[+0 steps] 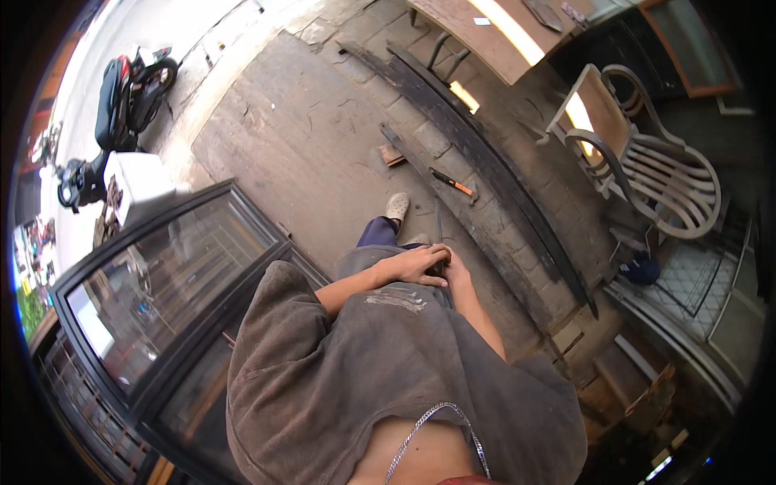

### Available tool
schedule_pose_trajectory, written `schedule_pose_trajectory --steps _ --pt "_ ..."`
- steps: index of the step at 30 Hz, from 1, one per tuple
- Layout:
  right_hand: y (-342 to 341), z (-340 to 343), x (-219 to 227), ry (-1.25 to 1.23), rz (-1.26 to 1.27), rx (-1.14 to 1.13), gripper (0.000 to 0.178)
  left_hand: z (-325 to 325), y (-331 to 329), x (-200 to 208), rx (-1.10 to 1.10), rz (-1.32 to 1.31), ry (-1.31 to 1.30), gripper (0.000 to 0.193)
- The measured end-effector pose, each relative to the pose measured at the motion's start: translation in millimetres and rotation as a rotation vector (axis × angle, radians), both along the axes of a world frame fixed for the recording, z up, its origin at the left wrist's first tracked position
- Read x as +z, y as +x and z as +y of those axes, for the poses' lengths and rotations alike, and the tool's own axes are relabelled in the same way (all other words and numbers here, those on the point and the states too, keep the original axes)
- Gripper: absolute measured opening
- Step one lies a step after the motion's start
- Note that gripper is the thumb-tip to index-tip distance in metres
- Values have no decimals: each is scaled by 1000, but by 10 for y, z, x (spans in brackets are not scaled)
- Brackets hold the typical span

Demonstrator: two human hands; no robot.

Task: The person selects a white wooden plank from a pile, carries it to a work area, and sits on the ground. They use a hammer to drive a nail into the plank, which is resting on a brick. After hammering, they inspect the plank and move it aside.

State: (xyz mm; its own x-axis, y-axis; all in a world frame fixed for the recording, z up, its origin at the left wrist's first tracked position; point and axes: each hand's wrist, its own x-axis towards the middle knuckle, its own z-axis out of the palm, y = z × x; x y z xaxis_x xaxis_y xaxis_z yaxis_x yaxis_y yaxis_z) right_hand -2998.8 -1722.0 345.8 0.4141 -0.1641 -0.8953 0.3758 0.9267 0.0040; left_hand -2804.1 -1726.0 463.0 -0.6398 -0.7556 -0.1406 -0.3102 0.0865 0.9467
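Observation:
In front of my waist, my left hand (419, 264) and my right hand (455, 265) meet, fingers bent and closed together around something dark that they mostly hide. A thin grey rod-like piece (439, 221) shows just beyond the knuckles; whether it belongs to the held thing I cannot tell. On the ground ahead, a hammer (454, 184) with an orange and black handle lies across a long narrow plank (477, 222). By the plank's far end sits a small brown wood block (391, 155).
Long dark beams (501, 174) lie to the right of the plank. A framed glass panel (174, 283) stands close at my left, with a motorbike (121, 105) beyond. A wooden table (485, 36) is far right, and a slatted armchair (655, 170) nearer. My shoe (397, 207) is on the board floor.

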Motion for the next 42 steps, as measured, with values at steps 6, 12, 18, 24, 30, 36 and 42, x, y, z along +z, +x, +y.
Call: schedule_pose_trajectory --steps 6,12,18,24,30,36,42 --pt "-139 -638 -211 92 157 489 22 507 770 -497 1202 -154 208 46" --pt "-163 -1261 -344 -129 343 1219 22 2337 425 -1215 2168 -382 386 49" --pt "-620 -1742 -626 -1229 509 2412 31 3234 -1586 -1461 2526 163 659 49" --pt "-1071 -1195 -669 -991 383 2658 49 3465 -3938 -1146 2542 55 1426 60" --pt "-1280 -974 -1105 -1062 75 3071 45 3198 -3977 -421 2516 696 632 76" --pt "-1095 -472 -1165 -1268 -346 3356 37 3612 -3942 85 2747 644 300 70" --pt "-1087 -19 -1431 -1529 -1046 3514 30 4363 -5372 -73 3057 564 86 59"
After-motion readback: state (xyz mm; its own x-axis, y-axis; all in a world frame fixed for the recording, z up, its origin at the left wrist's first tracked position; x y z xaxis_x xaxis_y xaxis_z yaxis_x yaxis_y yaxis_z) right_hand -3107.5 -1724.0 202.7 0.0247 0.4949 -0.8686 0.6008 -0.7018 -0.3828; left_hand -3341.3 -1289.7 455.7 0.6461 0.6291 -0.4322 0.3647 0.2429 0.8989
